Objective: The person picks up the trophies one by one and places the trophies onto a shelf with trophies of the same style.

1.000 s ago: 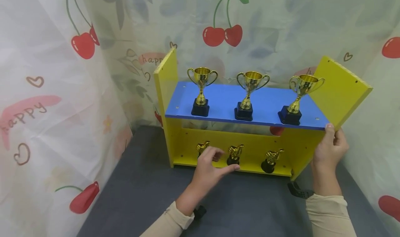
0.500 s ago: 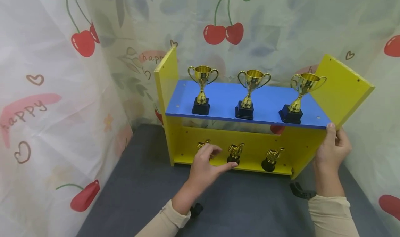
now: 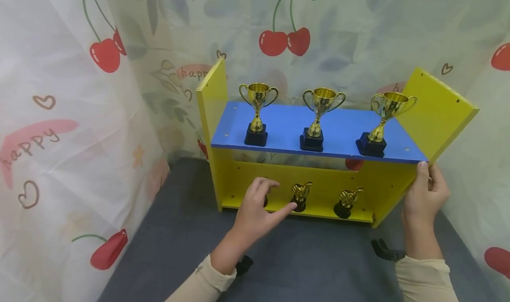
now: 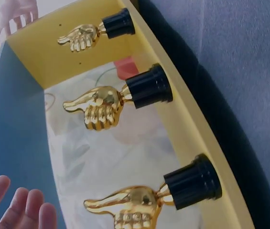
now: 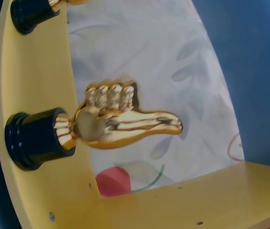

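A yellow shelf unit with a blue upper board stands on grey cloth. Three gold cup trophies stand on the blue board. Gold thumbs-up trophies on black bases stand on the lower board. My left hand hovers in front of the leftmost one, hiding most of it, with its fingers loose and its forefinger out. In the left wrist view its fingertips are apart from the nearest thumbs-up trophy. My right hand grips the shelf's right side panel, thumb on the front edge.
Cherry-print curtains close in the left, back and right. Grey cloth covers the floor in front of the shelf. The right wrist view shows one thumbs-up trophy close up under the blue board.
My left hand has drifted slightly left and forward, now covering the leftmost thumbs-up trophy. My right hand keeps its hold on the side panel.
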A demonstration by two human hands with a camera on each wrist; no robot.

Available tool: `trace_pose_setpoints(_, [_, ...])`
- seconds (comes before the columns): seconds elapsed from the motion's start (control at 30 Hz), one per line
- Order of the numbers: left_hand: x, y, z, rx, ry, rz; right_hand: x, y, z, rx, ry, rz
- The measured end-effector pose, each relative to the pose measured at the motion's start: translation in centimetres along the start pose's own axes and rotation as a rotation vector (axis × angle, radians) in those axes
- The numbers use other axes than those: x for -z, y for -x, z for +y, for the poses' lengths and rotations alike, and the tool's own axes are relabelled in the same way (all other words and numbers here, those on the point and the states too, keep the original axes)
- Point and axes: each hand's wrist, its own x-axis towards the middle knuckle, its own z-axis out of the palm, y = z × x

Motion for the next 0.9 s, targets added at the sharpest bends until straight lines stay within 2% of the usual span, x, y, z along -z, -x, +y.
trace_pose_setpoints(0.17, [0.8,0.0,0.2,-0.015,-0.048,-0.033,0.3,0.5,-0.2,-0.002,0.098,-0.017])
trace_pose_setpoints(0.3, [1.4,0.0,0.4,-0.023,-0.066,-0.048,0.5,0.8,-0.6,0.001,0.268,-0.053])
trace_pose_setpoints(0.4, [1.8,0.0,0.6,-0.017,-0.078,-0.059,0.7,1.2,-0.8,0.039,0.385,-0.082])
trace_pose_setpoints(0.63, [2.8,0.2,0.8,0.017,-0.109,-0.097,1.4,2.6,-1.2,0.062,0.456,-0.136])
trace_pose_setpoints(0.73, [3.3,0.2,0.9,0.008,-0.144,-0.112,1.6,3.2,-1.2,0.116,0.504,-0.142])
trace_pose_setpoints(0.9, [4.2,0.1,1.4,-0.022,-0.215,-0.130,1.9,4.1,-1.3,0.274,0.518,-0.129])
